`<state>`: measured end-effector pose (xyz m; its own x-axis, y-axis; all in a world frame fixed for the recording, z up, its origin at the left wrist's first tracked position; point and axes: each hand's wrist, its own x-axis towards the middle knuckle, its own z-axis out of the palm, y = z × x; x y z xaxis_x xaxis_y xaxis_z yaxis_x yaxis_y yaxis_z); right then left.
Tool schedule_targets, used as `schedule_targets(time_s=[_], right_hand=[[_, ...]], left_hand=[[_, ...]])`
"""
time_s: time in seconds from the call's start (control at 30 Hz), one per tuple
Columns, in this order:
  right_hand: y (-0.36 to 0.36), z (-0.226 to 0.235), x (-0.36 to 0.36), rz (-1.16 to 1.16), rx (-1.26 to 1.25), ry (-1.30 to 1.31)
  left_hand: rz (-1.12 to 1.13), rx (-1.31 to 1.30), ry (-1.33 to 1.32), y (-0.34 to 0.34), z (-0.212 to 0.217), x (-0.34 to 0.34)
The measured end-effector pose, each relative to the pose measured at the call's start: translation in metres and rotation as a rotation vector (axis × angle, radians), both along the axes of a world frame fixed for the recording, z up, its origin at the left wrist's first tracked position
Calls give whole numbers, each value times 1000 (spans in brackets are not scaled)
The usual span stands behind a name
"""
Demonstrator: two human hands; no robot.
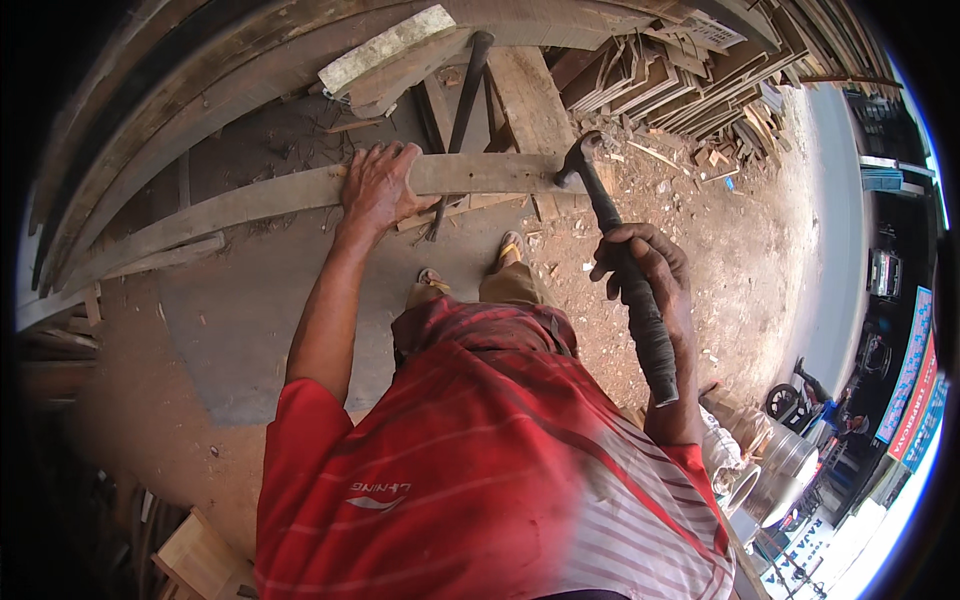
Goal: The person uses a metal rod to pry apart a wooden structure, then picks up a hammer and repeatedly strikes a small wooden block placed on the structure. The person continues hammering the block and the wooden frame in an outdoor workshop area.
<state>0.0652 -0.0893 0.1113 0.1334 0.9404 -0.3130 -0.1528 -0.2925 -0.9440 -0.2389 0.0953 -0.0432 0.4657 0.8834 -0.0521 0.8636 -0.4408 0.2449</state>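
Observation:
A long, narrow wooden plank (pixel 470 174) runs across in front of me, its left part curving away in the wide view. My left hand (pixel 378 188) grips it near the middle, fingers over the far edge and thumb spread on the near side. In my right hand (pixel 655 262) is a claw hammer (pixel 648 330) with a dark wrapped handle. The hammer's head is at the plank's right end; whether it touches the wood I cannot tell. A dark metal bar (pixel 466 100) slants by the plank, just right of my left hand.
Beyond the plank stand a wooden beam (pixel 525 95) and a pale-topped block (pixel 388 48). Stacked boards (pixel 650 75) lie at the far right, long timbers (pixel 150 130) at the left. My sandalled feet (pixel 510 248) are on ground strewn with wood scraps. A road (pixel 835 200) passes on the right.

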Motion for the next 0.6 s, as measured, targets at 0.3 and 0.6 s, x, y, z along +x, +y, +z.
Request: schedule_targets(time_s=[0.3,0.6], right_hand=[[55,15,119,-2,168,267],[29,43,197,-118,240,-358]], left_hand=[[16,0,-18,21,42,91],[14,126,-7,2,72,178]])
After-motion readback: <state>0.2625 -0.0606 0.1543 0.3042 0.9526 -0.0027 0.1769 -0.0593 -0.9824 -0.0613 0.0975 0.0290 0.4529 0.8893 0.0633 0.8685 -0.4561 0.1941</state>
